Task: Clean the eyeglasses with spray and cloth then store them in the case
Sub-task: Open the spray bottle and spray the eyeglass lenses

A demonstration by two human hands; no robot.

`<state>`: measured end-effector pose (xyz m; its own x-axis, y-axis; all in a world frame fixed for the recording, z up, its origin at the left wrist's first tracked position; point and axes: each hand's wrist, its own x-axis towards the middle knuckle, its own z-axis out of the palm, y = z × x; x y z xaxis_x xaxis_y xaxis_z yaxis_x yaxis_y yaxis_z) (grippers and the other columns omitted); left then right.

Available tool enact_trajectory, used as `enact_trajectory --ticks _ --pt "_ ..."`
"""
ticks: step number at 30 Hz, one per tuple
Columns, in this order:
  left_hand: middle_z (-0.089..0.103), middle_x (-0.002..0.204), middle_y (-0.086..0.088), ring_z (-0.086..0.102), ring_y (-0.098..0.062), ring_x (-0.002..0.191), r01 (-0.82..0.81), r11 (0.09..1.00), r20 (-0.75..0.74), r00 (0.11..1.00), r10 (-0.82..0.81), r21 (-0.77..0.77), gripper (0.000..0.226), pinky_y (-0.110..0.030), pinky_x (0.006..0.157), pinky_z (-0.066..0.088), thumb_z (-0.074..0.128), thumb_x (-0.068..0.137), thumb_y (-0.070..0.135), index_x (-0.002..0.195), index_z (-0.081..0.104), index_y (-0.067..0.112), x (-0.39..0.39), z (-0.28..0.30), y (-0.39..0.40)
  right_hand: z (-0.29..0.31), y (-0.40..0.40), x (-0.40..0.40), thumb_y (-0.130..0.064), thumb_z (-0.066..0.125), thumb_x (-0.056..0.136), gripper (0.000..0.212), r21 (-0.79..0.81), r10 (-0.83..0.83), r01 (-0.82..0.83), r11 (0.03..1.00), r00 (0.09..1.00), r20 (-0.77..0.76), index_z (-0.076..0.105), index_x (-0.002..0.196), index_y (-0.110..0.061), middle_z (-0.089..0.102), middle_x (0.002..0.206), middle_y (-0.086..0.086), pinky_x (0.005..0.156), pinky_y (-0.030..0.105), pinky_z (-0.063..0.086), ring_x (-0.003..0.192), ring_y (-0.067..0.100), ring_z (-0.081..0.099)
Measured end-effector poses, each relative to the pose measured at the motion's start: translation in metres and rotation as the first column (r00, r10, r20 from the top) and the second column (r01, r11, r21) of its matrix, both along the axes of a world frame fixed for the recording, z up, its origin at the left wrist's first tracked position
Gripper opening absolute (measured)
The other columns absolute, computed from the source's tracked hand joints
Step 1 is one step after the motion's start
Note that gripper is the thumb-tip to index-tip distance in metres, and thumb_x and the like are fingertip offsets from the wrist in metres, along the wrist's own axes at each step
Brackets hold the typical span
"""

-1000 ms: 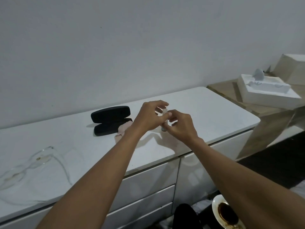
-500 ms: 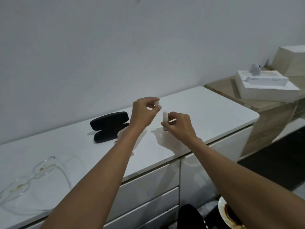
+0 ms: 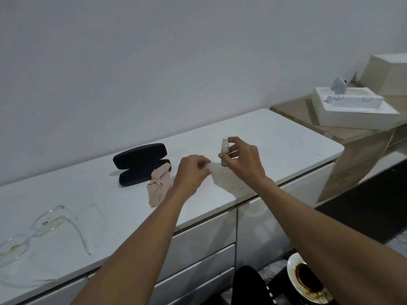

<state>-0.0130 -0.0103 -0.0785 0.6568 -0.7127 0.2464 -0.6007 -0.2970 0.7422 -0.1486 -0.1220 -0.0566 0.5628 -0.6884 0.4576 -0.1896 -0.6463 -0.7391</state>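
Observation:
My right hand [image 3: 243, 161] holds a small white spray bottle [image 3: 224, 150] upright above the white cabinet top [image 3: 275, 142], its nozzle bare. My left hand [image 3: 191, 172] is just to its left, lower, with the fingertips pinched on the bottle's small clear cap [image 3: 208, 165]. A black eyeglass case [image 3: 141, 162] lies open further left. A crumpled pink cloth [image 3: 159, 186] hangs out of the case onto the top. Clear-framed eyeglasses [image 3: 28, 234] lie unfolded at the far left, away from both hands.
White drawers [image 3: 204, 245] front the cabinet below the hands. A wooden unit [image 3: 361, 137] at the right carries a white foam tray [image 3: 352, 111] and a box [image 3: 389, 73]. A stained plate [image 3: 308, 282] sits low at the bottom right.
The two hands were together on the bottle; my left hand pulled the cap off and moved down and left with it. My right hand lifted the bottle slightly.

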Motion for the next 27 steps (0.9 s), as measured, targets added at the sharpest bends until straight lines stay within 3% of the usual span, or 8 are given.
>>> enact_trajectory --ticks 7,12,17,21,27 --pt "0.073 0.091 -0.005 0.065 -0.019 0.08 0.021 1.0 0.02 1.0 -0.021 0.017 0.032 -0.035 0.082 0.057 0.082 0.078 0.007 0.11 0.078 0.01 0.001 -0.002 -0.001 -0.005 -0.001 -0.002 -0.023 0.08 0.085 0.036 0.001 -0.018 0.018 1.0 1.0 -0.012 0.068 0.118 -0.015 0.076 0.096 0.004 0.078 0.045 0.061 0.077 0.018 0.076" --pt "0.068 0.097 -0.003 0.061 -0.013 0.083 0.052 0.998 -0.039 0.998 -0.051 0.047 0.05 -0.016 0.071 0.048 0.081 0.079 0.008 0.127 0.068 0.016 0.004 0.004 0.001 0.002 0.001 0.0 -0.024 0.078 0.087 0.04 0.009 -0.029 0.029 1.0 1.0 0.01 0.064 0.124 -0.017 0.076 0.099 0.002 0.078 0.046 0.061 0.077 0.017 0.075" --pt "0.07 0.104 0.0 0.064 -0.017 0.093 0.037 0.999 0.062 0.997 -0.037 0.001 0.054 -0.031 0.085 0.054 0.084 0.079 0.023 0.13 0.065 0.024 0.015 0.024 0.023 0.027 0.015 0.013 -0.024 0.074 0.091 0.062 -0.089 0.037 -0.031 0.996 0.997 0.065 0.044 0.145 -0.026 0.072 0.093 -0.005 0.076 0.038 0.061 0.071 0.015 0.074" --pt "0.07 0.103 0.0 0.065 -0.014 0.095 -0.057 0.994 0.079 0.995 0.064 -0.09 0.044 -0.031 0.088 0.056 0.08 0.083 0.022 0.125 0.068 0.024 0.033 0.051 0.069 0.045 0.047 0.042 -0.025 0.074 0.09 0.056 -0.209 0.157 -0.135 0.968 0.983 0.091 0.051 0.141 -0.028 0.069 0.09 -0.008 0.075 0.037 0.06 0.069 0.014 0.072" --pt "0.074 0.101 -0.001 0.067 -0.015 0.094 -0.234 0.965 0.216 0.942 0.256 -0.122 0.033 -0.032 0.089 0.056 0.077 0.087 0.019 0.12 0.072 0.02 0.067 0.08 0.182 0.059 0.12 0.097 -0.024 0.07 0.09 0.052 -0.306 0.335 -0.294 0.905 0.938 0.089 0.053 0.14 -0.026 0.071 0.084 0.004 0.072 0.036 0.057 0.066 0.02 0.068"
